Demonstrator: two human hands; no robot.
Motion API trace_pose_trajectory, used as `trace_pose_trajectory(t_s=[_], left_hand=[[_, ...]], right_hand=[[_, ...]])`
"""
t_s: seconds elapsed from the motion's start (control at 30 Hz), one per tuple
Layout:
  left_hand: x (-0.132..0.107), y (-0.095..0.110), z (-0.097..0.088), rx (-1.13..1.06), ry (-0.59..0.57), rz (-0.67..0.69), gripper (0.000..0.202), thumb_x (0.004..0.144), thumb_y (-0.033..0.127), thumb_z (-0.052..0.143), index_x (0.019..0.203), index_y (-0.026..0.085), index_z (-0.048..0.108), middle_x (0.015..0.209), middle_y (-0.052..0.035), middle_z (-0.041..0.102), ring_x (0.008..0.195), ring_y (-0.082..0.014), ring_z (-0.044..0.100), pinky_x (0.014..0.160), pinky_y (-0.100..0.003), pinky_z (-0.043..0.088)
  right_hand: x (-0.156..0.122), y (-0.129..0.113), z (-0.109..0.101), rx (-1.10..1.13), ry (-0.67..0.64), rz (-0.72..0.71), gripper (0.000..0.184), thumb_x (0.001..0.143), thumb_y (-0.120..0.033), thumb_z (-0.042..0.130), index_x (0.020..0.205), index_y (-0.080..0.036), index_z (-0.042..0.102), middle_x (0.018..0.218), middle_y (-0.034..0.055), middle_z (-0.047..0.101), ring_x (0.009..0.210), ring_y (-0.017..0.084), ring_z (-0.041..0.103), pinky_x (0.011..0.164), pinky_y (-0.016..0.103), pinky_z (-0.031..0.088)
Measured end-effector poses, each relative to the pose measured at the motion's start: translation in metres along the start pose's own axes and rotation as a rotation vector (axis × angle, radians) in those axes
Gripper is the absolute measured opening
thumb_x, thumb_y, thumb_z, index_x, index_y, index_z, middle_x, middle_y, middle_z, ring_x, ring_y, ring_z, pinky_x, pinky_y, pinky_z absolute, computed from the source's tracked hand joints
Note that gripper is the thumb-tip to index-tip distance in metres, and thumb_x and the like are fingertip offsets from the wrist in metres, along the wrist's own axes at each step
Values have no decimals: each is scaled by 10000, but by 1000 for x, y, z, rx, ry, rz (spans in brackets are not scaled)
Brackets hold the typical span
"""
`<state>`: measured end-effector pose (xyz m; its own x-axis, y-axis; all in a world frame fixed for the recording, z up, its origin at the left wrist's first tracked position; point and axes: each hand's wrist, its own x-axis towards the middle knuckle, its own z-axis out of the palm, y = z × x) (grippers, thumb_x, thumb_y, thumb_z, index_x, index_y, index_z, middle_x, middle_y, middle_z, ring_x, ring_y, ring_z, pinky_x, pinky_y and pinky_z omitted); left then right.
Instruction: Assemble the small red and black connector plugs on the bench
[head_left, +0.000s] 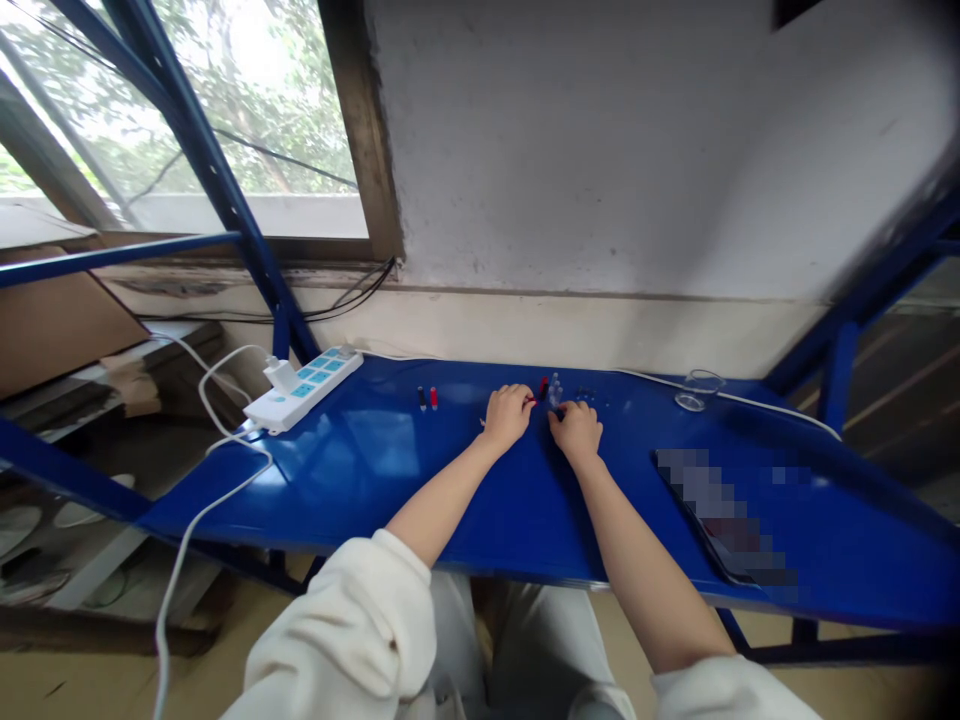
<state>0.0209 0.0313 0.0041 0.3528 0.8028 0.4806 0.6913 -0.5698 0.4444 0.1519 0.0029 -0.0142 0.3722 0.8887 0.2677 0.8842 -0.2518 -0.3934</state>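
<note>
Both my hands rest on a blue metal table (390, 480), close together near its far middle. My left hand (507, 415) is curled, its fingers closed by a small red piece (543, 387) at its fingertips. My right hand (576, 430) is also curled, right beside a small clear bottle-like object (554, 389) and several tiny dark pieces (584, 394). What either hand pinches is too small to name. A black and a red small piece (427, 398) stand on the table left of my left hand.
A white power strip (304, 388) with blue sockets and a plugged-in white adapter lies at the table's left rear, its cable hanging off the left edge. A clear glass dish (696, 390) sits at the right rear. A dark flat device (724, 515) lies at the right.
</note>
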Motion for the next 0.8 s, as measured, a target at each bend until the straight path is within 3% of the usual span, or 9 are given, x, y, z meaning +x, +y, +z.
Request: trace_pose_trajectory(t_s=[0.17,0.3,0.47,0.8], left_hand=[[-16,-16,-34,-194,185,-59,79,791,226,512,831,180,561,824,-39,604,778,-147,542,751,-303,434],[-29,-26,-50,-314,248,-155,130,770,289,531,835,180,560,791,-30,603,728,-133,566,689,-277,458],[-41,-28,-46,-411,293,-225,137,739,296,550,801,174,563,734,-16,602,654,-112,555,623,-247,450],[-47,-24,-38,-382,282,-164,88,718,245,559,763,172,577,718,-17,594,648,-106,521,590,-226,426]], right_hand=[[4,0,3,42,29,17,277,768,-322,492,962,-172,619,1011,133,565,961,274,484,748,395,380],[6,-1,3,52,21,43,276,761,-327,499,953,-173,625,1008,127,575,959,277,492,744,392,380],[8,0,4,62,36,55,273,759,-330,497,937,-174,632,971,119,590,921,256,515,740,375,376],[15,4,10,120,58,95,247,729,-356,520,873,-203,651,898,75,625,862,222,540,717,337,368]])
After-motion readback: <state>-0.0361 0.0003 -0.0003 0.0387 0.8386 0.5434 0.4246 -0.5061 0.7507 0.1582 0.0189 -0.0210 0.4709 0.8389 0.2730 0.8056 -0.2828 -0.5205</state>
